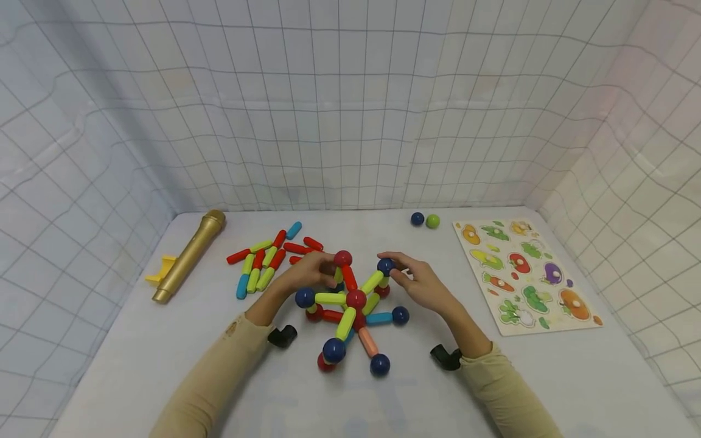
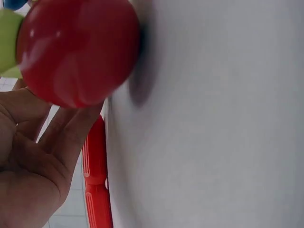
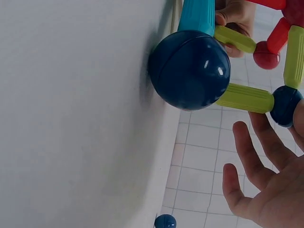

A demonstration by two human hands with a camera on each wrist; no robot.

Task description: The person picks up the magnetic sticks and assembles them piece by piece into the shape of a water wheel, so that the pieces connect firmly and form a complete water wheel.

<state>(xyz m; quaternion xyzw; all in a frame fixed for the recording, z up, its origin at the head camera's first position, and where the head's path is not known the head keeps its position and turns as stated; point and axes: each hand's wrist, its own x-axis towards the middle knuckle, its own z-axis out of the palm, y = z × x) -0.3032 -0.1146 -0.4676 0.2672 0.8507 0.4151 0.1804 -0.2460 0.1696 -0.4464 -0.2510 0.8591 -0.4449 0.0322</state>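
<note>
A structure of magnetic rods and balls stands on the white table, with a red ball (image 1: 356,299) at its upper centre. My left hand (image 1: 312,271) is at its far left side, by the raised red ball (image 1: 342,258). In the right wrist view, the left thumb and fingers pinch the lime rod (image 3: 235,39) under that ball. Between thumb and fingers, my right hand (image 1: 421,283) holds the dark blue ball (image 1: 386,266) at the upper right; its other fingers are spread. A big red ball (image 2: 78,52) hides the left fingertips in the left wrist view.
Loose red, lime and blue rods (image 1: 268,267) lie to the left. Beyond them are a gold microphone (image 1: 188,255) and a yellow piece (image 1: 161,271). A blue ball (image 1: 417,218) and a green ball (image 1: 432,221) sit at the back. A vegetable puzzle board (image 1: 526,274) lies right.
</note>
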